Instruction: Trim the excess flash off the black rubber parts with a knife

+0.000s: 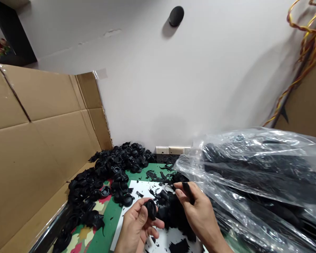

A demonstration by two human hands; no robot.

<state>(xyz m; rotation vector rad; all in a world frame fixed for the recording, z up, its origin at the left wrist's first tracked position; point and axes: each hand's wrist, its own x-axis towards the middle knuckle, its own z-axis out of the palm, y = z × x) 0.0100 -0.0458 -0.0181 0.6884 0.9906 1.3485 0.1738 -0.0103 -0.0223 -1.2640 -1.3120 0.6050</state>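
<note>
1. While the left hand [137, 225] curls its thumb and fingers shut around a small round black plastic part [150, 208], that part sits low in the view, just left of centre, above a white sheet [137, 189].
2. At about three o'clock from the part, the right hand [197, 211] pinches closed on a slim black tool [189, 192], held between thumb and forefinger with its tip pointing up and away from the person.
3. Between the two hands lies a dark clump of black scraps [171, 214]; smaller black shavings are scattered over the white sheet toward twelve o'clock.
4. Under the sheet is a green mat [107, 221] with a coloured pattern at its lower left edge.
5. From nine o'clock round to eleven o'clock of the held part, a long heap of black parts [107, 172] of the same kind runs along the mat up to the wall.
6. Beyond that heap, at nine o'clock, stands a brown cardboard panel [37, 140] that closes off the left side.
7. At three o'clock, just beside the right hand, bulges a clear plastic bag [258, 175] filled with dark items.
8. At twelve o'clock rises a white wall [173, 88], with a black round knob [176, 15] high on it.
9. At two o'clock, red and yellow wires [305, 52] hang along the wall.
</note>
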